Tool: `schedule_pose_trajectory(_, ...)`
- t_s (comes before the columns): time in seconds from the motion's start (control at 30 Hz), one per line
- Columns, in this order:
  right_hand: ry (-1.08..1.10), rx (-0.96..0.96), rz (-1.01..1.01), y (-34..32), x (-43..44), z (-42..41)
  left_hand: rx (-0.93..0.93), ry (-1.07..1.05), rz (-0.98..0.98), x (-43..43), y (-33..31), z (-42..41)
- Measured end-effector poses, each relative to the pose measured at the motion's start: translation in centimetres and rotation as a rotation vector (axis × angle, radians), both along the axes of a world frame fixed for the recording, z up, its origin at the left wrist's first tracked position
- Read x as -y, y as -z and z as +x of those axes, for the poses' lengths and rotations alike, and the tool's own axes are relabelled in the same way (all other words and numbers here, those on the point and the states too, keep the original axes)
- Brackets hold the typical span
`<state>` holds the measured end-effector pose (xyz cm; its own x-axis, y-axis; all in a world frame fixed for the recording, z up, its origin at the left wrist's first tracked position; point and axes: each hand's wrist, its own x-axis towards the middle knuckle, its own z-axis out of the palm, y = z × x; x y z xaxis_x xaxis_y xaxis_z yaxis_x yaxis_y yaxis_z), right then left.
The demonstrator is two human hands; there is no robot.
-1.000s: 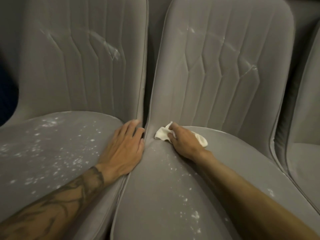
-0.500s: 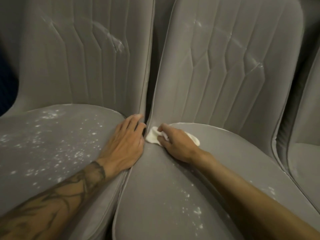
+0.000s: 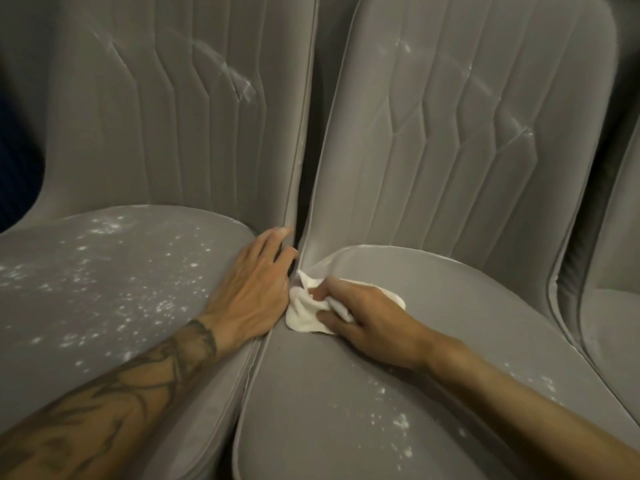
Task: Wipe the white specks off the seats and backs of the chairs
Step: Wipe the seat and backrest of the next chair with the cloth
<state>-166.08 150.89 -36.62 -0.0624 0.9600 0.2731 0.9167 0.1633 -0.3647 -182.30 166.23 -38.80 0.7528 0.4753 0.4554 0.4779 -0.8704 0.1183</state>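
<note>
White cloth (image 3: 304, 315) is gripped by the right hand (image 3: 367, 320) at the seat's (image 3: 450, 306) nine-o'clock edge; left hand (image 3: 252, 292), fingers (image 3: 277, 237) open, braces the neighbouring chair (image 3: 121, 289), probably widening the gap.

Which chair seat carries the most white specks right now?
The left chair's seat, under the left hand: specks cover most of it. The middle seat shows only a few near its front.

Two grey chairs fill the frame, upholstered in matt, velvety fabric: the left chair (image 3: 114, 292) dusted with powdery white specks (image 3: 138, 299), the right chair (image 3: 450, 306) with stitched, channelled padding. At centre lies a soft, crumpled white cloth (image 3: 304, 313).
</note>
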Motion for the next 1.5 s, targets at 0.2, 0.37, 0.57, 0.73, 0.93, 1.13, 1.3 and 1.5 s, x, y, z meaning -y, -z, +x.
schedule_pose_trajectory(0.2, 0.284, -0.020, -0.054, -0.9, -2.9, 3.7, -0.001, -0.004, 0.016, 0.2, -0.3, 0.0)
schedule_pose_trajectory(0.37, 0.060, 0.010, 0.053, 0.7, -0.7, -0.8, 0.033, 0.023, -0.015, 0.3, -0.2, 0.0)
schedule_pose_trajectory(0.57, 0.286, 0.058, -0.067, -0.9, -0.9, 5.2, 0.051, 0.004, -0.023, 0.4, -0.2, 0.2)
schedule_pose_trajectory(0.73, 0.169, 0.049, 0.055, 0.5, -0.1, 1.3, 0.035, 0.004, 0.001, 0.1, 0.0, 0.2)
schedule_pose_trajectory(0.93, 0.149, 0.080, -0.032, -0.7, 0.5, 3.6, 0.036, -0.006, -0.006, 0.2, -0.1, 0.2)
schedule_pose_trajectory(1.13, 0.165, 0.028, 0.027, -0.1, -1.3, 0.9, 0.057, -0.003, -0.001, 0.1, 0.0, 0.3)
schedule_pose_trajectory(1.3, -0.011, 0.041, -0.013, -0.4, 1.7, 0.6, 0.040, 0.006, 0.003, 0.3, 0.0, 0.3)
schedule_pose_trajectory(1.5, 0.345, 0.026, -0.062, -0.9, -0.6, 4.5, 0.059, -0.007, -0.021, 0.1, 0.1, 0.4)
